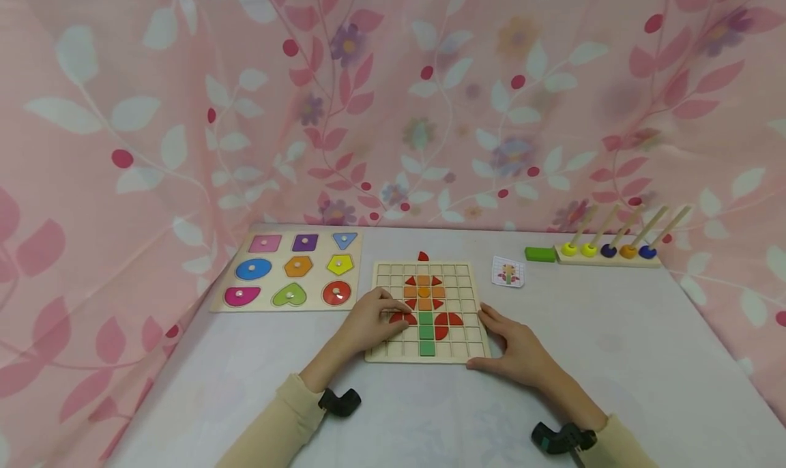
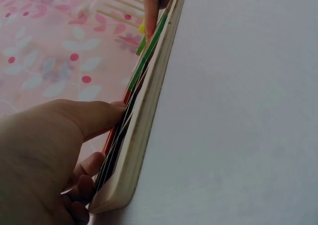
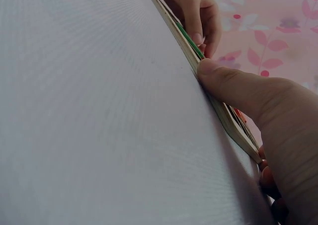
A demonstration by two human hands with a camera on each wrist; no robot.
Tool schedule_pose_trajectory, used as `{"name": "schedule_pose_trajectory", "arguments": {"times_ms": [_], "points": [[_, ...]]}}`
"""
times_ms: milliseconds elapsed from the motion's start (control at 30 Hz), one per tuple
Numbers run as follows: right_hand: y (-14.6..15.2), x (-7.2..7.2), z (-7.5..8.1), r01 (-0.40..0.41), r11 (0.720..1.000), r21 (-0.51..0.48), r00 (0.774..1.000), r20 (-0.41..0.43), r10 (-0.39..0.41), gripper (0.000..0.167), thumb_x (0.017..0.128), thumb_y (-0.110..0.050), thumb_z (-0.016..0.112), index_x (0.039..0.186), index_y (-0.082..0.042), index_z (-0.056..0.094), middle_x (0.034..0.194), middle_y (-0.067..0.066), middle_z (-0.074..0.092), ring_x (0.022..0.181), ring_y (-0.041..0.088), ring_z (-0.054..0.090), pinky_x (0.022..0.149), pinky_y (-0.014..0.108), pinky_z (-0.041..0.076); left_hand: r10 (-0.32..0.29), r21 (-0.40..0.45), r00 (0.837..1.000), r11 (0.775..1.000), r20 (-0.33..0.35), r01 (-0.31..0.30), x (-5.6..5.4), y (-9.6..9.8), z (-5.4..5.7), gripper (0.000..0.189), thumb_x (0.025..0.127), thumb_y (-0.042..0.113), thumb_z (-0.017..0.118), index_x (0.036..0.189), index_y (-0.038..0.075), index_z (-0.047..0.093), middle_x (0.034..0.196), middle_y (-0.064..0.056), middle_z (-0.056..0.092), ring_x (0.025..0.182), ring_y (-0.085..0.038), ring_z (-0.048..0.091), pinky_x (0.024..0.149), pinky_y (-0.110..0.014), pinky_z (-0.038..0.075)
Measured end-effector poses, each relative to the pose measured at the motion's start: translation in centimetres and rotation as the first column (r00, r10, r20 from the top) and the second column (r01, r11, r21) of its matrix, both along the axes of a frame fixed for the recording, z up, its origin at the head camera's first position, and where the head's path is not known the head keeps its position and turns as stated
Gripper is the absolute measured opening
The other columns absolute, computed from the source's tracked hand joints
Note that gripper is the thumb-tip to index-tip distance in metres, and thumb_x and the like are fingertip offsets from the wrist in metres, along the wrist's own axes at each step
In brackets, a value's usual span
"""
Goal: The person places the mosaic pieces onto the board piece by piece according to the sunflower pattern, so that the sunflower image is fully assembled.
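A wooden grid board [image 1: 393,352] lies on the table, bearing a pattern of orange squares, red pieces and a column of green squares [image 1: 426,332]. My left hand [image 1: 374,318] reaches over its left side, thumb and fingers pinching at a red quarter-circle piece [image 1: 395,317]; the fingers partly cover it. At the lower right corner my right hand [image 1: 518,352] grips the board, thumb on the near edge and fingers along the right edge. In the right wrist view the right thumb [image 3: 233,83] presses the board's rim. One loose red quarter-circle [image 1: 424,256] lies just beyond the far edge.
A shape puzzle board [image 1: 313,303] with knobbed pieces is at the left. Right of the grid board lies a pattern card [image 1: 507,272]. Farther right are a green block [image 1: 540,254] and a peg stand [image 1: 608,258] with yellow, blue and orange beads. A floral curtain [image 1: 467,113] hangs behind.
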State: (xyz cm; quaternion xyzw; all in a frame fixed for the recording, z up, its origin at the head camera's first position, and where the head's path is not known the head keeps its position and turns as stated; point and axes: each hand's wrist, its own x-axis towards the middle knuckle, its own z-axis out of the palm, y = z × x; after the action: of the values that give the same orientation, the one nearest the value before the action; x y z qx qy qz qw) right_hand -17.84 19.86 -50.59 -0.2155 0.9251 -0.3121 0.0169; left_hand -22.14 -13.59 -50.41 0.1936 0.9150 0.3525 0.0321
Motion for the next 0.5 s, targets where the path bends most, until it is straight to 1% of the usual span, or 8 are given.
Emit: {"name": "schedule_pose_trajectory", "arguments": {"times_ms": [100, 267, 333, 400, 500], "points": [[-0.1, 0.1, -0.1, -0.003, 1.0, -0.003, 1.0, -0.005, 0.003, 0.109, 0.077, -0.067, 0.087, 0.154, 0.001, 0.052, 0.165, 0.017, 0.044, 0.148, 0.039, 0.048, 0.111, 0.055, 0.045, -0.005, 0.01, 1.0, 1.0, 0.014, 0.005, 0.1, -0.2, 0.1, 0.022, 0.094, 0.034, 0.083, 0.114, 0.027, 0.083, 0.106, 0.004, 0.058, 0.095, -0.014, 0.052, 0.081, -0.033, 0.045], [-0.1, 0.0, -0.2, -0.004, 1.0, 0.006, 1.0, -0.009, 0.004, 0.11, 0.077, -0.069, 0.085, 0.154, 0.001, 0.052, 0.165, 0.017, 0.044, 0.148, 0.04, 0.048, 0.111, 0.055, 0.046, -0.012, 0.049, 0.998, 0.999, 0.066, 0.009, 0.0, -0.7, 0.5, 0.028, 0.093, 0.033, 0.084, 0.119, 0.025, 0.081, 0.114, 0.004, 0.062, 0.101, -0.015, 0.054, 0.089, -0.036, 0.049], [-0.1, 0.0, -0.1, 0.0, 1.0, 0.008, 1.0, -0.009, 0.0, 0.11, 0.077, -0.069, 0.086, 0.154, 0.0, 0.052, 0.165, 0.017, 0.044, 0.148, 0.04, 0.048, 0.111, 0.055, 0.046, -0.009, 0.073, 0.996, 0.997, 0.086, 0.002, -0.1, -0.8, 0.8, 0.03, 0.093, 0.031, 0.084, 0.121, 0.023, 0.079, 0.113, 0.004, 0.063, 0.1, -0.016, 0.055, 0.087, -0.036, 0.049], [0.0, 0.0, -0.1, 0.004, 1.0, 0.011, 1.0, -0.008, -0.004, 0.11, 0.076, -0.069, 0.086, 0.154, 0.0, 0.052, 0.165, 0.017, 0.044, 0.147, 0.04, 0.048, 0.111, 0.055, 0.046, 0.0, 0.093, 0.995, 0.996, 0.101, -0.009, -0.3, -0.9, 1.1, 0.032, 0.093, 0.031, 0.084, 0.123, 0.022, 0.079, 0.111, 0.002, 0.063, 0.097, -0.018, 0.055, 0.081, -0.035, 0.049], [0.1, 0.0, -0.1, 0.004, 1.0, 0.012, 1.0, -0.005, -0.004, 0.109, 0.076, -0.068, 0.086, 0.154, 0.0, 0.052, 0.165, 0.017, 0.044, 0.148, 0.04, 0.048, 0.111, 0.055, 0.046, 0.02, 0.11, 0.994, 0.993, 0.111, -0.032, -0.9, -0.8, 1.8, 0.033, 0.093, 0.029, 0.084, 0.124, 0.02, 0.079, 0.108, 0.002, 0.064, 0.093, -0.019, 0.055, 0.076, -0.033, 0.049]]}}
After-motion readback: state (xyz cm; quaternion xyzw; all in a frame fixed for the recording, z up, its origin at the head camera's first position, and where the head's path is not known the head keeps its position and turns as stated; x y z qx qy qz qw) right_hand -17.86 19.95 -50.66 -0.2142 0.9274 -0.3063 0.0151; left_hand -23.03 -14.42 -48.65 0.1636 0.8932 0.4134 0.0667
